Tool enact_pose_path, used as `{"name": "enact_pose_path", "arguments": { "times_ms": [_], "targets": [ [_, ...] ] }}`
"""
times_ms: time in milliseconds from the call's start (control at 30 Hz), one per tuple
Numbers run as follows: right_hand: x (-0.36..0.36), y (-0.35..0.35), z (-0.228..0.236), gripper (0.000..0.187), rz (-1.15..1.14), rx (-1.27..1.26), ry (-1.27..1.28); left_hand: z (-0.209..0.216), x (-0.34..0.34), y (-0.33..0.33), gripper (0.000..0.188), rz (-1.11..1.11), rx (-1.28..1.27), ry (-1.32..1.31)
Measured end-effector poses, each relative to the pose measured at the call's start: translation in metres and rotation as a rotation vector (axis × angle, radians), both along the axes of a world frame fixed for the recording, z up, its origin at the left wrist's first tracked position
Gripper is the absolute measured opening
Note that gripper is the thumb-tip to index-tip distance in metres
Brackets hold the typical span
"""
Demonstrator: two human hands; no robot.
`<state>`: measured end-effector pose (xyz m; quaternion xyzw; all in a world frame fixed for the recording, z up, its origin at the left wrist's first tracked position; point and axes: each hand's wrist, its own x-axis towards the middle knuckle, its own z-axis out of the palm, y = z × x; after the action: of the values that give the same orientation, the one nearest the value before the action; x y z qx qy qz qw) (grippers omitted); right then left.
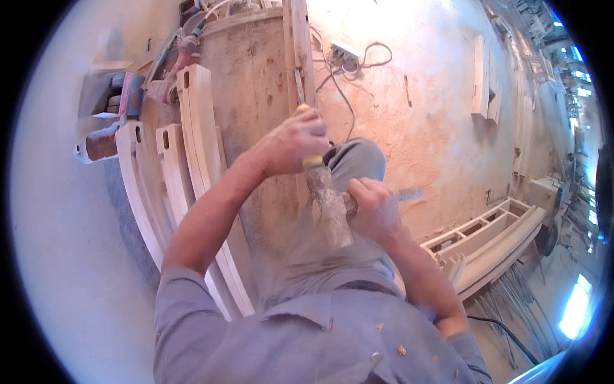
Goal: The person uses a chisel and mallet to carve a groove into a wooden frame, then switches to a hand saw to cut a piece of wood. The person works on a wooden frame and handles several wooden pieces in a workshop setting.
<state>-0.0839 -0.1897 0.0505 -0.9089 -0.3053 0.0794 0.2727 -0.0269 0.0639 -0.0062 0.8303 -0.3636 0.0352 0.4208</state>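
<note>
My left hand (pixel 295 142) is closed round the yellow handle of a chisel (pixel 300 88). Its narrow metal blade points away from me, the tip at a long wooden beam (pixel 295 38). In my right hand (pixel 376 208) is the handle of a rough, worn wooden mallet (pixel 329 206). The mallet's head lies right behind the butt of the chisel's handle; whether they touch I cannot tell. My knee, in grey trousers (pixel 359 159), is just beyond the mallet.
Left of me lie several pale shaped timbers with slots (pixel 195 102). Beyond them are a dusty red power tool (pixel 187 50) and an open box (pixel 102 96). A dark cable (pixel 345 96) crosses the sawdusty floor. Wooden frame parts (pixel 489 240) lie at the right.
</note>
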Motion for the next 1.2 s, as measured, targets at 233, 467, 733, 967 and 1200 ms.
{"name": "enact_pose_path", "arguments": {
  "times_ms": [233, 467, 733, 967, 1200],
  "targets": [
    [-0.028, -0.022, -0.009, 0.015, -0.083, -0.006, 0.152, 0.039, -0.001, 0.023, 0.019, 0.595, -0.471, -0.312],
    [-0.056, -0.053, 0.001, 0.010, -0.139, 0.031, 0.281, 0.036, -0.066, -0.016, 0.022, 0.181, -0.404, -0.039],
    [-0.067, -0.073, 0.016, 0.012, -0.180, 0.049, 0.294, 0.021, -0.087, -0.041, 0.023, 0.128, -0.303, 0.025],
    [-0.058, -0.053, 0.052, 0.016, 0.015, 0.214, 0.144, 0.034, -0.077, -0.042, 0.029, 0.061, -0.230, 0.075],
    [-0.058, -0.030, 0.039, 0.022, -0.001, 0.076, 0.096, 0.032, -0.065, -0.040, 0.025, 0.071, -0.187, 0.093]
  ]
}}
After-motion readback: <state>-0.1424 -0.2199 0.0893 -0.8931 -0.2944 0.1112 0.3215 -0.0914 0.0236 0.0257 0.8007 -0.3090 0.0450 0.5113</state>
